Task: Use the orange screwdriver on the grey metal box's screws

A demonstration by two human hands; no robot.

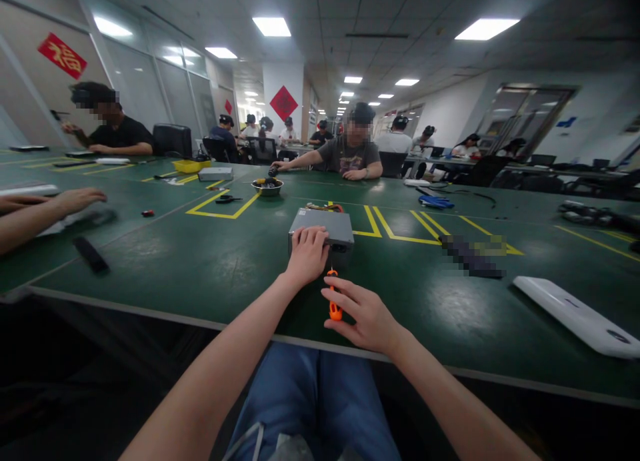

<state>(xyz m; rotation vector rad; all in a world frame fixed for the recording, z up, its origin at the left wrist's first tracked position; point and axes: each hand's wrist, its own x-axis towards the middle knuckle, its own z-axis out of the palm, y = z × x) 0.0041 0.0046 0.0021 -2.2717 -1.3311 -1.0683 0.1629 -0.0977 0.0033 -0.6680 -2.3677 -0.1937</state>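
A grey metal power-supply box lies on the green table straight ahead of me, with coloured wires at its far edge. My left hand rests on its near left corner, fingers curled over the top. Just below the box, my right hand grips an orange-handled screwdriver that points up toward the box's near face.
A white flat device lies at the right. A metal bowl of small parts, a yellow tray and a blue cable sit farther back. Another person's arm reaches in from the left. Several people sit across the tables.
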